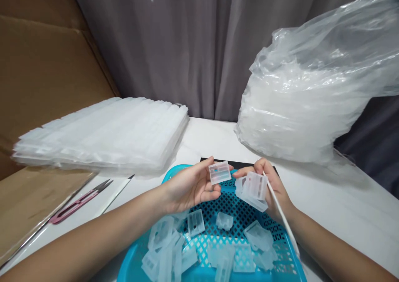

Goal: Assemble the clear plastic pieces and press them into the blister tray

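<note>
My left hand [196, 185] pinches a small frosted-clear plastic rectangular piece [220, 172] with slots and a hole in it. The other fingers of that hand are loosely curled. To its right, my right hand [274, 190] grips a few similar plastic pieces [253, 189] lying over one another, along with a thin white stick [280, 213] that slants down towards me. Both hands are above a blue mesh plastic basket [230, 205]. Several loose translucent pieces [168, 248] lie inside it, heaped more thickly on the left.
Pink-handled thread snips [81, 201] and a dark pointed tool [120, 192] lie left on the white table [212, 134]. Behind them is a stack of translucent plastic sheets [102, 136]. A large clear bag [299, 103] of white material stands right. Cardboard [46, 74] rises at left.
</note>
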A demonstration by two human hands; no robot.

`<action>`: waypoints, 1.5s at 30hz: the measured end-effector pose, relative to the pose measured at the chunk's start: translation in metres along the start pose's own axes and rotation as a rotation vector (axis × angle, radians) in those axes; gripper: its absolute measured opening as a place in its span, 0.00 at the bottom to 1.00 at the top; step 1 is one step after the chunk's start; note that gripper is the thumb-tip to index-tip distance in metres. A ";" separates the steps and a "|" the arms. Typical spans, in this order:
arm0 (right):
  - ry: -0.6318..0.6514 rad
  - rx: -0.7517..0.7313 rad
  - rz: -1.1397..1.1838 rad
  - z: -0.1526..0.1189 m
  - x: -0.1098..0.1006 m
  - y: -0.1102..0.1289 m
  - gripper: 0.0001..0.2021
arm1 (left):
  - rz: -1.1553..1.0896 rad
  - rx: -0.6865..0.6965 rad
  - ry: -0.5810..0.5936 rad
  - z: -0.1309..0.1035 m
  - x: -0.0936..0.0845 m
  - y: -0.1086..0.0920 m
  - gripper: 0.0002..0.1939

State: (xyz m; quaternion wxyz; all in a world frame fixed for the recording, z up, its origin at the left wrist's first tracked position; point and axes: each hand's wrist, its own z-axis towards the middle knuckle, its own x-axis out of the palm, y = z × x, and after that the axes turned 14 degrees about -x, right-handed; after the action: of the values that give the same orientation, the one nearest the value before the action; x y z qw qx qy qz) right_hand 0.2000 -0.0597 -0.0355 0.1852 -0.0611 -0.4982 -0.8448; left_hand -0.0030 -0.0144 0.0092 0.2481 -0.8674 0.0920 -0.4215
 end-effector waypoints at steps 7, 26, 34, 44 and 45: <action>0.001 0.073 0.021 0.000 -0.002 0.002 0.24 | 0.040 -0.010 0.072 0.002 -0.006 0.001 0.23; -0.045 0.115 -0.473 0.001 -0.002 0.004 0.05 | 0.074 0.015 0.010 -0.001 -0.002 0.003 0.12; -0.012 0.094 -0.646 0.002 0.005 0.008 0.06 | 0.901 0.255 -0.305 -0.004 0.007 0.013 0.11; 0.160 -0.093 -0.738 0.002 0.019 0.029 0.05 | 0.928 0.397 -0.132 -0.001 0.009 0.021 0.13; 0.142 -0.081 -0.691 0.002 0.017 0.029 0.06 | 0.870 0.389 -0.097 0.000 0.008 0.021 0.14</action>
State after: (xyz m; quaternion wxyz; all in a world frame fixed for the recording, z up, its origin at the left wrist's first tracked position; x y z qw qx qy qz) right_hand 0.1951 -0.0747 -0.0054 -0.0798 0.1625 -0.4416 -0.8788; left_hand 0.0029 -0.0354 0.0042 0.5630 -0.7046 0.3543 -0.2469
